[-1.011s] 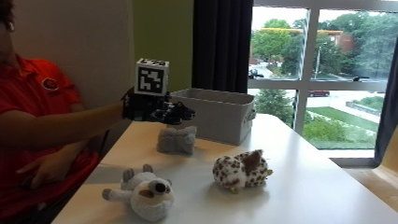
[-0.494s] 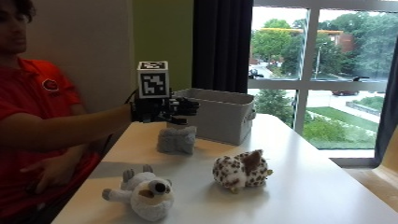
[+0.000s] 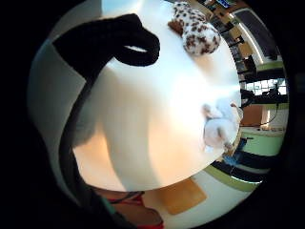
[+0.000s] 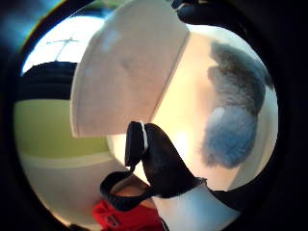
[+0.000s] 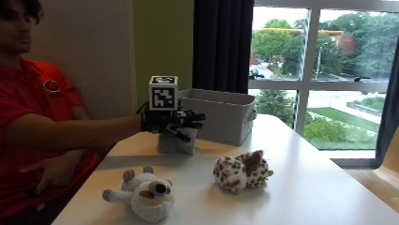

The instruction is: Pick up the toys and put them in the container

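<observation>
White desk (image 5: 324,187) carries four things: grey fabric container (image 5: 221,115) at far side, grey plush toy (image 5: 178,140) just in front of it, spotted plush toy (image 5: 242,171) nearer the middle, white-grey plush toy (image 5: 142,193) near front edge, apart from the spotted one.

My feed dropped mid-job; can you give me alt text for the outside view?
A person's black-gloved right hand hovers, fingers extended, above a small grey plush toy beside a grey fabric container. A spotted brown-and-white plush and a white-grey plush dog lie nearer on the white table.
</observation>
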The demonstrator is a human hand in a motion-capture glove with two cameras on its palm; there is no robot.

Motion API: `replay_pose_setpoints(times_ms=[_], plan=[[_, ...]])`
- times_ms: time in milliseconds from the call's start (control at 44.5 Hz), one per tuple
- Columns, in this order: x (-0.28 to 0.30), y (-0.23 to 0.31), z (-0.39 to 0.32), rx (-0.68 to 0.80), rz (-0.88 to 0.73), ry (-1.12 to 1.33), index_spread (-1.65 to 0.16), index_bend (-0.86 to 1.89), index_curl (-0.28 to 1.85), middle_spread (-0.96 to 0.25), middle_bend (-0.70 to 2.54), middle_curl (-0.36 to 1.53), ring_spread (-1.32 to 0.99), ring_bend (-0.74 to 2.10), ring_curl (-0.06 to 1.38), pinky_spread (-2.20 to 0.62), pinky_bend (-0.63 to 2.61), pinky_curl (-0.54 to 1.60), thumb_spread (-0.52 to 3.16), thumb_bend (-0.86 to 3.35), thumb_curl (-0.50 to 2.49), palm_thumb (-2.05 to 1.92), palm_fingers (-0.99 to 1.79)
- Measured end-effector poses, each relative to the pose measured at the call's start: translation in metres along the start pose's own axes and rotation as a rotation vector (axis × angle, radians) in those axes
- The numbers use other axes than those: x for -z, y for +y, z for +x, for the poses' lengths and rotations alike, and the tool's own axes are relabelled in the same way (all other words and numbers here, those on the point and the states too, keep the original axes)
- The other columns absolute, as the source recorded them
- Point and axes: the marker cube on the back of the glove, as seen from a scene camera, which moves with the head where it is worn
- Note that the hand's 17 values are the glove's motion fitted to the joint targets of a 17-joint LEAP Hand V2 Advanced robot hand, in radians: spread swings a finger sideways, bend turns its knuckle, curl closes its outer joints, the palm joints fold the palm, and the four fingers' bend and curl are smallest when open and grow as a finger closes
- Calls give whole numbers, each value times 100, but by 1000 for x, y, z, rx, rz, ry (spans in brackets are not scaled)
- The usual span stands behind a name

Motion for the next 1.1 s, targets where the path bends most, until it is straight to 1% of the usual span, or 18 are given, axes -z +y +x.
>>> replay_pose_setpoints(times_ms=[247,337,472,561,584,606,651,674,786,876,898,943,1033,1078,1100], plan=[[-18,-5,-2,-28,-77,49,-40,25,35,-7,8,14,-3,19,13,5,112,43,114,-4,17,-5,-8],[-28,-7,0,-42,-118,63,-41,21,35,-7,11,14,-2,27,16,4,114,43,114,-4,18,-4,-1],[-37,-6,2,-45,-183,69,-41,19,35,-7,12,14,-1,33,19,2,118,43,114,-3,20,-3,0],[-42,-4,0,-42,-253,134,-42,17,34,-7,11,14,-1,43,21,-2,119,42,115,-2,21,-1,0],[-42,-3,0,-45,-267,160,-41,19,35,-7,12,14,-1,39,20,-1,121,43,115,-3,21,-2,-2],[-42,-3,0,-50,-280,187,-41,15,34,-7,11,14,-1,53,25,-6,119,42,115,-1,22,1,5],[-41,-1,1,-67,-303,240,-42,14,32,-8,13,14,-3,60,26,-10,118,41,116,0,23,3,9],[-41,-1,1,-74,-311,261,-42,11,31,-8,12,14,-4,67,27,-14,122,42,116,0,24,4,16],[-38,0,2,-91,-335,309,-43,9,27,-11,15,14,-12,82,31,-27,132,41,121,5,28,15,32],[-35,1,1,-70,-328,277,-44,14,26,-14,15,14,-17,86,33,-34,137,42,124,7,31,22,39],[-35,0,1,-75,-318,277,-45,17,27,-15,17,15,-18,85,33,-37,138,42,126,8,32,24,47],[-37,0,1,-75,-295,294,-45,20,27,-17,17,15,-21,82,32,-39,138,41,128,10,33,28,52],[-40,2,-3,-22,-206,266,-45,25,30,-23,23,18,-29,81,32,-43,130,38,128,13,37,37,69],[-41,2,0,-4,-147,278,-45,28,32,-26,30,21,-33,84,33,-44,121,36,125,15,40,43,84],[-41,2,3,8,-122,297,-45,29,33,-27,30,21,-35,84,33,-45,119,35,123,16,41,45,86]])
